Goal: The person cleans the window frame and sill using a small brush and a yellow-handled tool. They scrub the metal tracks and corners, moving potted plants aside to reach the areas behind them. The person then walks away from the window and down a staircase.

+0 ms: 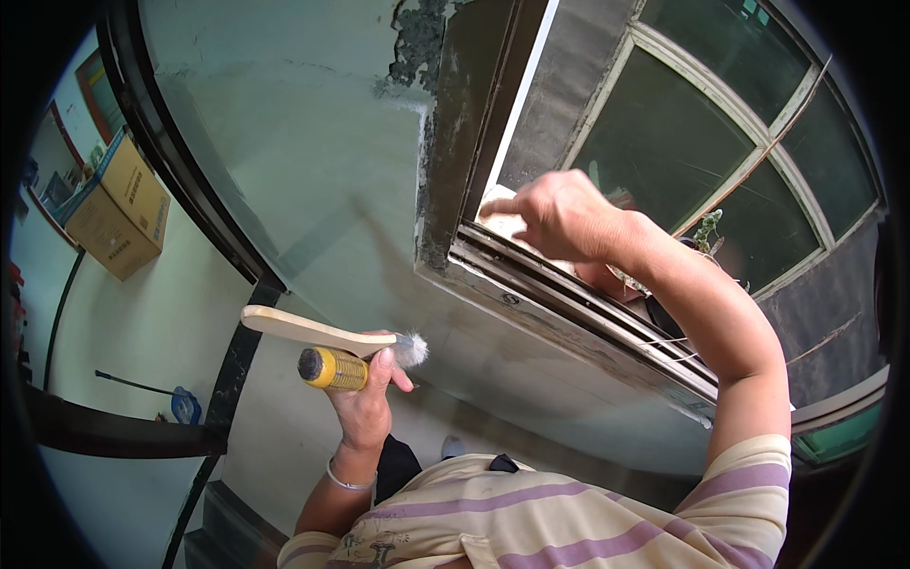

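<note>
My left hand (370,398) is closed around a wooden-handled paintbrush (313,328) with short pale bristles and a yellow-handled tool (334,368) with a black end. The working end of the yellow tool is mostly hidden by my fingers. My right hand (561,213) reaches over the window track (569,284), its index finger extended to the corner beside the dark window frame (490,114). Whether that fingertip touches the surface is unclear, and I see nothing held in this hand. A pale ledge lies beneath it, outside the track.
Potted plants (707,231) stand outside the track near my right forearm, with a long dry stem rising past them. Peeling plaster (419,43) edges the wall by the window. At the left are a cardboard box (117,213) and a blue object (186,405) with a thin rod.
</note>
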The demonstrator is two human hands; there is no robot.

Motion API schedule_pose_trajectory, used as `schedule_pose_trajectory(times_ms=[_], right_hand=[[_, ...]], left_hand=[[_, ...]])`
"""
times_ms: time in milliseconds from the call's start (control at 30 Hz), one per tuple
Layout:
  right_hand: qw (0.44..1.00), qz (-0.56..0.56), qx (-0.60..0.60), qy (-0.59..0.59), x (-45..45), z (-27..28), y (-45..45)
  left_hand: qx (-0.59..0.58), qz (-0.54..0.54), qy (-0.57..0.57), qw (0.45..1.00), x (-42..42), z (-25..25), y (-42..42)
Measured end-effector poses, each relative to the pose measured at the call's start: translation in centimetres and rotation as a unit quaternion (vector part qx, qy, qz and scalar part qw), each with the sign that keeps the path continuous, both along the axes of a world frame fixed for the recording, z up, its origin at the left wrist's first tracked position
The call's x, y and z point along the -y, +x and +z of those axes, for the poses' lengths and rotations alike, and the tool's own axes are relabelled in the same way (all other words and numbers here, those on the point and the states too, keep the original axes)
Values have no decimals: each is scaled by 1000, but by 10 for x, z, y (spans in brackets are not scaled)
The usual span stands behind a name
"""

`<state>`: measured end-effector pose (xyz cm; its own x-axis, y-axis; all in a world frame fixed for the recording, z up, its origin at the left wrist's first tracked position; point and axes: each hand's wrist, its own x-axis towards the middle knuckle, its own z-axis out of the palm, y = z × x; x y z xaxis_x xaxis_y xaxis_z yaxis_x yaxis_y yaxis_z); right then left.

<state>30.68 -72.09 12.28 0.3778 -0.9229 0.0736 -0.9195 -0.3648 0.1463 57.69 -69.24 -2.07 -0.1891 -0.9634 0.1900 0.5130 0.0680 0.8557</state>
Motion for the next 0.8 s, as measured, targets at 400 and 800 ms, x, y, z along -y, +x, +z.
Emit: schedule_pose_trajectory(times_ms=[400,800], right_hand=[[994,109,19,15,21,-29,21],[991,72,23,107,-9,-1,39]], left_hand=[[13,-27,-5,1000,3,1,-5],[-9,-29,-15,999,5,8,-10]])
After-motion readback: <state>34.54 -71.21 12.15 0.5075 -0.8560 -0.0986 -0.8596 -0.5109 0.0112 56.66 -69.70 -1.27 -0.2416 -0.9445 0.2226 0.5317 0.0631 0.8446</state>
